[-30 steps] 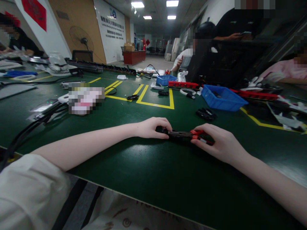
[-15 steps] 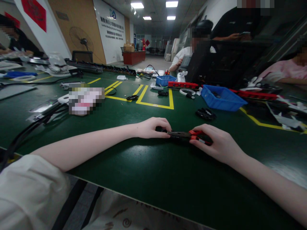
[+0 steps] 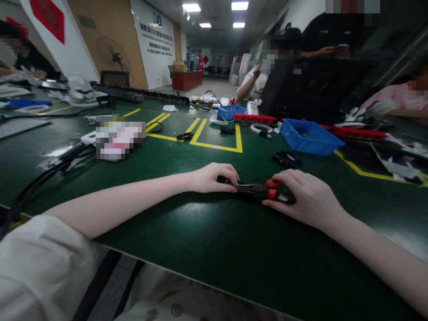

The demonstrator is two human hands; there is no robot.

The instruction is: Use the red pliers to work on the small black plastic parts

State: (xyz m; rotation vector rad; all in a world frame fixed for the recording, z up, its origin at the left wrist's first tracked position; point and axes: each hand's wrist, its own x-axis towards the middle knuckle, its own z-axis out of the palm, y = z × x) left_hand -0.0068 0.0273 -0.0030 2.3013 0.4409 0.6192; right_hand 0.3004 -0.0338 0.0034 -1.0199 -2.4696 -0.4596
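Note:
My right hand (image 3: 306, 196) is closed around the red handles of a pair of long-nose pliers (image 3: 272, 191). The dark jaws point left and reach the fingertips of my left hand (image 3: 216, 178). Between thumb and fingers, my left hand pinches a small black part (image 3: 223, 180), mostly covered by the fingers; its exact kind cannot be made out. The jaw tips overlap the black part's right end, just above the green table (image 3: 214, 232). Whether the jaws grip it is hard to see. A black bundle (image 3: 286, 159) lies on the table beyond my right hand.
A blue bin (image 3: 310, 137) stands at right, and a smaller blue bin (image 3: 231, 111) farther back. Small black parts (image 3: 184, 136) lie near yellow tape lines (image 3: 217, 147). At left are a blurred-out pinkish object (image 3: 117, 142) and black cables (image 3: 43, 180). Other people sit across the table.
My right hand has shifted slightly, and the plier handles have turned a little in it. My left hand stays nearly still. A person across the table has raised a hand.

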